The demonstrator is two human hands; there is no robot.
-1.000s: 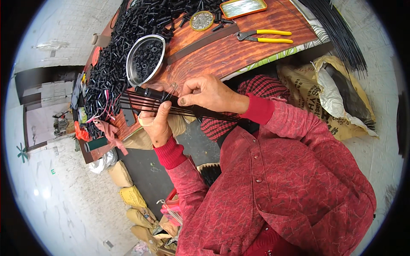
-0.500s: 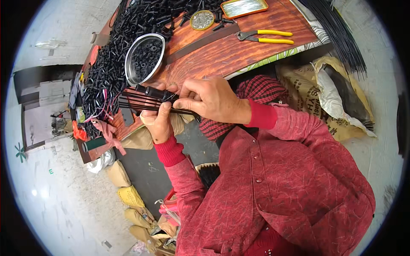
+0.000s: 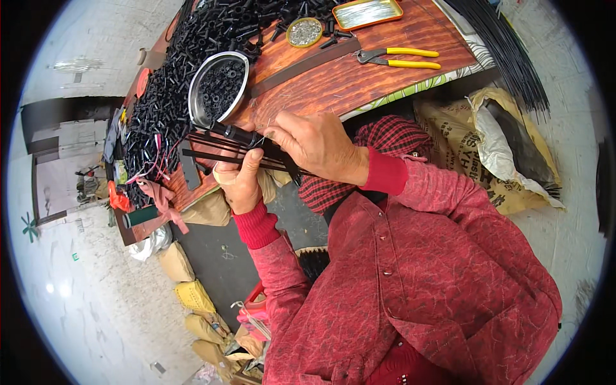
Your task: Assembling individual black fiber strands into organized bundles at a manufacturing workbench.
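My left hand is closed round a bundle of thin black ribs that look like umbrella ribs. They fan out to the left, with a black plastic tube piece lying along their upper side. Just right of the tube, my right hand pinches a thin pale wire at the tube's end. The fingers of my right hand hide part of the bundle, whose lower ends show beneath them.
On the wood-patterned table stands a metal bowl of small black parts, beside a heap of black plastic tubes. Yellow-handled pliers, a round dish and a tray of wires lie farther off. A sack stands right.
My right hand has shifted slightly left and up, and the thin wire now shows at its fingertips. The ribs in my left hand have turned and spread a little.
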